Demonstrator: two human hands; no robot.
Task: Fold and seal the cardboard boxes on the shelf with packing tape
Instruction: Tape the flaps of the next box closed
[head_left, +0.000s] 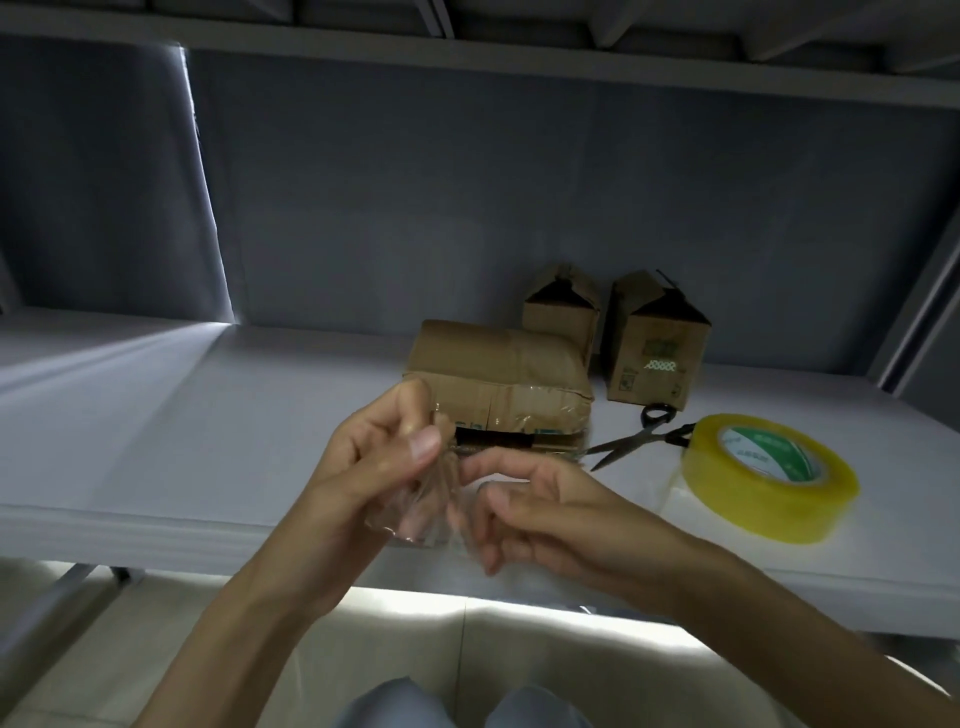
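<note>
White shelf (208, 415), tape piece (431, 499) between fingers (423, 447)

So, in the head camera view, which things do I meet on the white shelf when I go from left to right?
Large flattened brown cardboard box with clear tape → small open brown cardboard box behind it → taller open brown cardboard box → yellowish roll of clear packing tape. The black-handled scissors overlap several, so I leave them out.
</note>
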